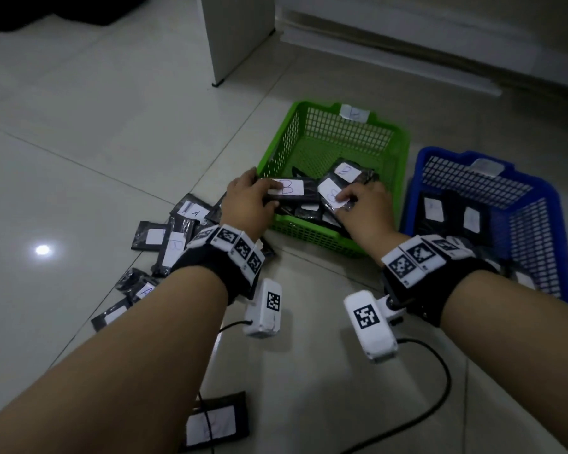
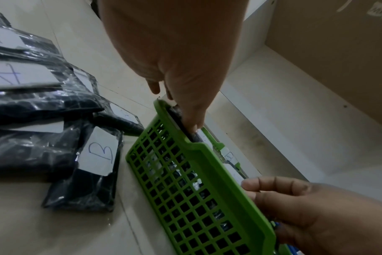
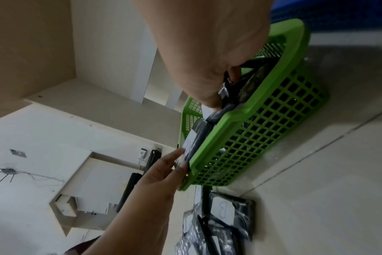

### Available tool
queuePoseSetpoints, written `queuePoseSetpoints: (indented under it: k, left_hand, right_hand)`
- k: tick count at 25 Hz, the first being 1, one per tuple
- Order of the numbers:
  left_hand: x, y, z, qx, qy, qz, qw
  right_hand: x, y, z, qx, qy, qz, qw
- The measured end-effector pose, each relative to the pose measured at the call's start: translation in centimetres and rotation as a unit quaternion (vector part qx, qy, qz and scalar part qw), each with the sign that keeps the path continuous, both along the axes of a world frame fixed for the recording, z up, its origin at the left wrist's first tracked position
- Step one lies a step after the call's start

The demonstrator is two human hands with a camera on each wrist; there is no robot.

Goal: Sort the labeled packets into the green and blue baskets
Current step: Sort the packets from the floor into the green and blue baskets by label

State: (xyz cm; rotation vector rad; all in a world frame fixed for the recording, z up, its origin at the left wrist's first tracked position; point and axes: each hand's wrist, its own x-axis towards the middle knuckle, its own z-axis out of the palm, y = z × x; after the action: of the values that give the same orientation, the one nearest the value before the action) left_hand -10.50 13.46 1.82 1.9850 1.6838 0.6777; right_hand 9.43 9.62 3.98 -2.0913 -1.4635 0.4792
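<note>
Your forearms are bare. Each wrist carries a black strap ringed with white blocks bearing black square-coded markers, plus a white camera unit (also marker-tagged) trailing a black cable.

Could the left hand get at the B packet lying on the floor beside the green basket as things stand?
Probably yes, but not at once: the left hand is gripping a packet over the green basket. The B packet lies uncovered on the floor just left of the basket, with nothing in between.
</note>
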Motion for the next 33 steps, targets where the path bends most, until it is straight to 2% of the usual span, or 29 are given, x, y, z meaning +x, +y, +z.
queuePoseSetpoints:
  k: [3,5,8,10,13,17,22,24,29,31,33]
  left_hand:
    - [-0.6,0.1,-0.7,-0.014,-0.05,-0.046,0.998]
    - [-1.5,-0.6,-0.4,-0.048,-0.089,-0.054,0.993]
    - [-3.9,-2.7,0.0,-0.017,-0.125,0.027,0.992]
    - [-6.2,-4.4,-0.4,0.014,-0.106,0.092,0.99]
    - [-9.5,-6.6,-2.0,-0.004,-0.051,0.16,0.986]
    - [-10.8,-8.6,-3.1,-0.086,-0.02,0.172,0.981]
    - [-10.7,-8.4,-4.0,-0.102,-0.006,0.163,0.981]
    - [-10.5,-8.2,-4.1,-0.126,0.005,0.149,0.981]
    - [-10.8,-8.6,-3.9,-0.17,0.008,0.147,0.974]
    - [-11.1,-9.1,-3.5,-0.171,-0.028,0.149,0.974]
    - [-11.5,-9.4,-3.1,-0.178,-0.1,0.152,0.967]
  right_hand:
    - [-0.8,-1.1,0.1,-0.022,-0.045,0.022,0.998]
    - [-1.7,-2.0,0.4,0.001,-0.073,0.034,0.997]
    - [-4.2,-3.6,0.9,0.088,-0.036,0.072,0.993]
    - [-6.4,-4.7,0.6,0.096,0.025,0.126,0.987]
    - [-9.4,-5.5,-1.0,0.019,0.081,0.182,0.98]
    - [-12.1,-4.4,-4.0,-0.104,0.013,0.189,0.976]
    - [-14.0,-2.9,-6.1,-0.121,-0.03,0.15,0.981]
    - [-14.2,-2.5,-6.2,-0.16,-0.049,0.139,0.976]
    - [-14.3,-2.0,-6.7,-0.208,0.058,0.125,0.968]
    - [-14.2,-2.6,-5.8,-0.185,0.101,0.124,0.97]
    - [-13.7,-3.7,-4.6,-0.161,0.128,0.121,0.971]
